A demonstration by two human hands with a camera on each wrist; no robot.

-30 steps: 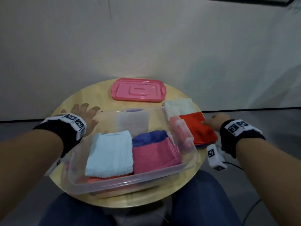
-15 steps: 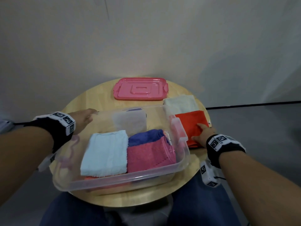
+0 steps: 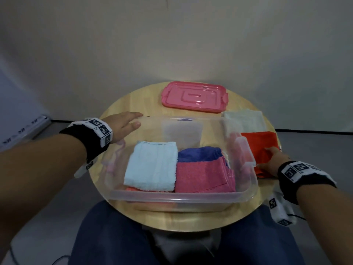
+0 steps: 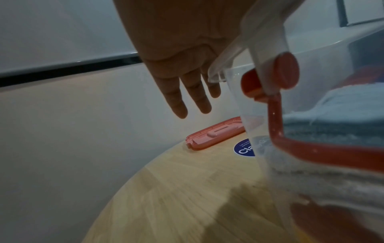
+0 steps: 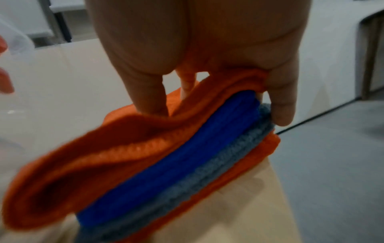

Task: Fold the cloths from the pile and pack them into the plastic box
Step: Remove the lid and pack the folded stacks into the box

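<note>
The clear plastic box sits mid-table and holds a folded light blue cloth, a pink cloth and a dark blue cloth. My left hand rests with straight fingers against the box's far-left corner; in the left wrist view the left hand is open beside the box wall. To the right of the box lies the pile, topped by an orange cloth. My right hand grips that cloth's near edge. In the right wrist view the thumb and fingers of my right hand pinch the orange cloth, lifted off a blue cloth.
The pink lid lies flat at the back of the round wooden table. A white cloth lies behind the orange one. The pile sits at the table's right edge. My knees are under the near edge.
My right hand slid from the orange cloth's far side to its near edge and took hold of it. My left hand moved from beside the box to its far-left corner.
</note>
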